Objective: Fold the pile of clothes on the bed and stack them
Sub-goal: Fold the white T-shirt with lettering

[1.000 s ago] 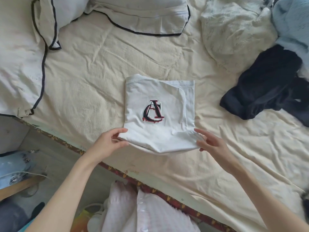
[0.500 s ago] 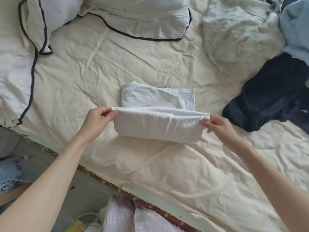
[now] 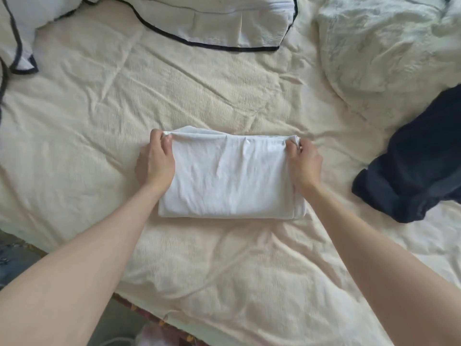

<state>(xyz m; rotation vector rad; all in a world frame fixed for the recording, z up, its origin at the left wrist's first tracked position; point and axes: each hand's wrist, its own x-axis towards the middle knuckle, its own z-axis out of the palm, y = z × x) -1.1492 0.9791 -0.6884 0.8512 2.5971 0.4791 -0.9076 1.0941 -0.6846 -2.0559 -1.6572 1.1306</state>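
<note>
A white T-shirt (image 3: 229, 178) lies folded into a flat rectangle in the middle of the cream bed sheet (image 3: 224, 265); its logo is hidden inside the fold. My left hand (image 3: 156, 163) pinches the shirt's far left corner. My right hand (image 3: 303, 163) pinches the far right corner. Both hands lie low on the shirt's sides. A crumpled dark navy garment (image 3: 419, 166) lies unfolded at the right edge of the bed.
Two white pillows with black piping (image 3: 219, 18) lie at the head of the bed. A rumpled pale patterned blanket (image 3: 389, 46) fills the upper right. The bed's near edge with a patterned border (image 3: 159, 320) runs along the lower left.
Both hands lifted the shirt's near edge and carried it over to the far edge, folding the shirt in half and covering the logo. The view moved closer over the bed.
</note>
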